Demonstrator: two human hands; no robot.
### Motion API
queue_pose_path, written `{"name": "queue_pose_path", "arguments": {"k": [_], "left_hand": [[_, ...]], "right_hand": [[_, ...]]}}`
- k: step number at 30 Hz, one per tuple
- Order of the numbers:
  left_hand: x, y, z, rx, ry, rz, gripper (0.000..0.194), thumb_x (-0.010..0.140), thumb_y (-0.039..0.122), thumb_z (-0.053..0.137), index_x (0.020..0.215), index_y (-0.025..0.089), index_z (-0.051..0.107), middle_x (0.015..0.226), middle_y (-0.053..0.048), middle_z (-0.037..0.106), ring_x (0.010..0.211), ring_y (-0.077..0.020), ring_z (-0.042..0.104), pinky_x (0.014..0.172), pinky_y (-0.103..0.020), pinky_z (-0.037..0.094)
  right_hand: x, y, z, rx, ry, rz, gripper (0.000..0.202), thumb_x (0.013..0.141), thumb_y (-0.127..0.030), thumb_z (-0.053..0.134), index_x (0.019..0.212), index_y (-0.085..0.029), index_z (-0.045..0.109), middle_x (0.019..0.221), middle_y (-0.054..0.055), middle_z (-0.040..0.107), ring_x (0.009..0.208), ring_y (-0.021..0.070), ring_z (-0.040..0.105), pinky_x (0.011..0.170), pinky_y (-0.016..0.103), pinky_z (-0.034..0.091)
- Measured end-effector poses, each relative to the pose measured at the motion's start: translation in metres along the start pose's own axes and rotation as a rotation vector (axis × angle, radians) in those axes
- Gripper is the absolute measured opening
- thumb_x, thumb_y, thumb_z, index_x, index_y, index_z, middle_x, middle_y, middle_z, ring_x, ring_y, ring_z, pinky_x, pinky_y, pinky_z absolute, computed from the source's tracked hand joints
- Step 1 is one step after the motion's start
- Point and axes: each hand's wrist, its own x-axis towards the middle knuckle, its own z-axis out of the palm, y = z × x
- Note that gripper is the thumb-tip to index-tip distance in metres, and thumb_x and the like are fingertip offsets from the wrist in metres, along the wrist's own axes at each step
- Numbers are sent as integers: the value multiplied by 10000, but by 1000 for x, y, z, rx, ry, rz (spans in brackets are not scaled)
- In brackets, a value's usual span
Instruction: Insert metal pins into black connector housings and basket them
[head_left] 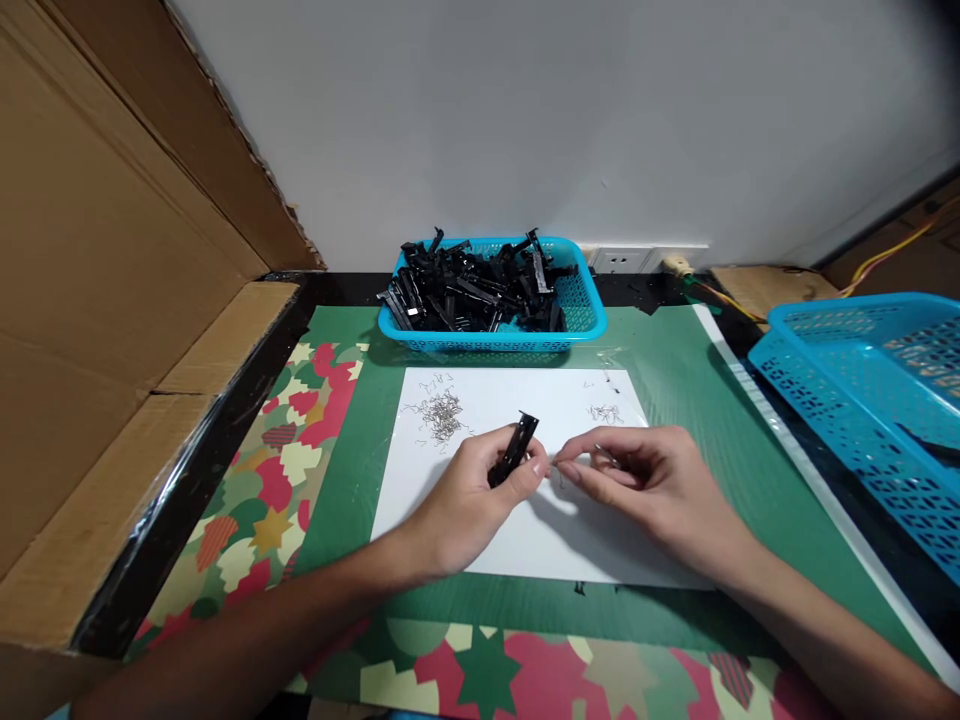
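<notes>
- My left hand (476, 490) grips the black part (516, 448) above the white sheet (517, 540).
- My right hand (651, 475) is beside it, its grip unclear.
- Probably fitting work; next calls for steady alignment.

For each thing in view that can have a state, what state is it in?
Left hand, closed around the black part
Right hand, fingertips together; anything pinched too small to tell
Black part, held tilted
Back basket, heaped with black parts
Right basket, upright, partly out of frame
Left wire pile, loosely heaped
Right wire pile, smaller, scattered
White paper, flat, partly covered
Plug, in the wall socket
</notes>
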Motion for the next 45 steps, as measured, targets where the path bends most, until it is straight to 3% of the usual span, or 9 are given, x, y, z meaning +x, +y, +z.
{"name": "queue_pose_path", "arguments": {"k": [6, 9, 12, 17, 21, 26, 31, 38, 45], "left_hand": [[-1, -1, 0, -66, 96, -9, 284, 1034, 458, 649, 1047, 176, 678, 732, 52, 429, 570, -71, 308, 510, -209, 247], [2, 1, -8, -185, 264, 61, 257, 1025, 444, 661, 1025, 187, 657, 670, 79, 350, 528, -66, 239, 470, -192, 203], [8, 5, -18, -272, 469, 169, 226, 1019, 427, 656, 1003, 204, 621, 656, 91, 299, 503, -63, 195, 445, -180, 159], [18, 11, -33, -340, 616, 281, 239, 985, 434, 677, 970, 212, 590, 665, 97, 261, 481, -58, 202, 429, -172, 145], [21, 13, -39, -380, 679, 304, 223, 962, 400, 680, 936, 207, 569, 661, 97, 270, 474, -54, 213, 429, -181, 131], [20, 12, -35, -392, 663, 303, 204, 956, 381, 651, 912, 212, 545, 653, 101, 261, 470, -54, 206, 434, -182, 144], [20, 9, -35, -360, 623, 293, 217, 947, 403, 651, 896, 207, 572, 627, 101, 285, 472, -59, 228, 440, -174, 177], [17, 6, -33, -250, 565, 251, 230, 943, 413, 664, 910, 190, 618, 634, 83, 364, 492, -65, 278, 452, -182, 196], [13, 7, -24, -145, 406, 176, 318, 939, 477, 694, 934, 161, 656, 643, 83, 355, 523, -74, 258, 469, -195, 187]], "right_hand": [[3, 4, -27, -213, -56, -26, 306, 987, -491, 688, 909, -222, 810, 699, 21, 641, 602, 145, 475, 532, 281, 331], [4, 11, -51, -395, -44, -45, 268, 1003, -443, 664, 1021, -242, 841, 921, 70, 781, 722, 196, 633, 590, 305, 432], [5, 13, -64, -471, 8, -48, 296, 1023, -426, 622, 1110, -247, 842, 1030, 85, 804, 757, 211, 667, 605, 319, 456], [22, -3, -35, -518, -10, -105, 322, 1036, -453, 600, 1053, -235, 836, 649, 13, 644, 548, 148, 452, 524, 302, 300], [51, -15, 9, -602, -63, -150, 216, 971, -380, 705, 1039, -228, 842, 617, -7, 617, 557, 143, 467, 560, 295, 300], [79, -13, 42, -626, -60, -173, 218, 924, -411, 779, 1050, -245, 840, 670, -1, 690, 592, 158, 544, 577, 290, 327], [79, -14, 56, -688, -69, -216, 134, 960, -230, 678, 997, -242, 807, 905, 37, 793, 754, 195, 664, 640, 300, 367], [61, -14, 46, -772, -106, -288, 147, 1004, -166, 585, 973, -218, 718, 954, 49, 721, 774, 185, 623, 666, 306, 350], [38, -14, 31, -815, -100, -345, 171, 1013, -78, 491, 938, -181, 605, 945, 70, 640, 798, 195, 563, 684, 320, 362]]}}
